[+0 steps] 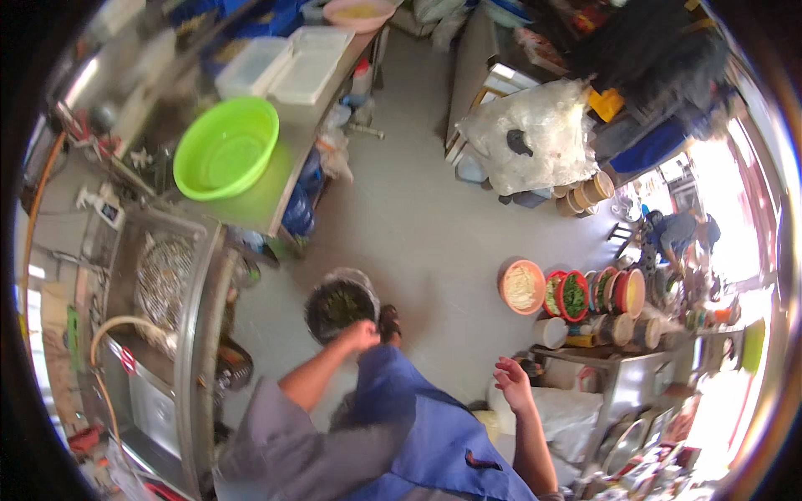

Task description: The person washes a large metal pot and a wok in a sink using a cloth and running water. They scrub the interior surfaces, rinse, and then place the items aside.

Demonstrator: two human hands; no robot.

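My left hand (362, 335) is at the rim of a dark bucket (341, 308) with leafy greens in it, standing on the floor by my foot. Its fingers are curled, but whether they grip the rim or handle cannot be told. My right hand (512, 379) is held out in the air on the other side of my blue apron (432, 432), fingers apart and nothing in it. A bright green plastic basin (227, 149) rests on the metal counter at upper left.
A steel sink (188, 351) with a hose lines the left. Basins of food, among them a pink basin (522, 287), stand at the right near a metal table (620, 376). A large plastic bag (545, 131) is at upper right. Farther right, a person (680, 232) bends over.
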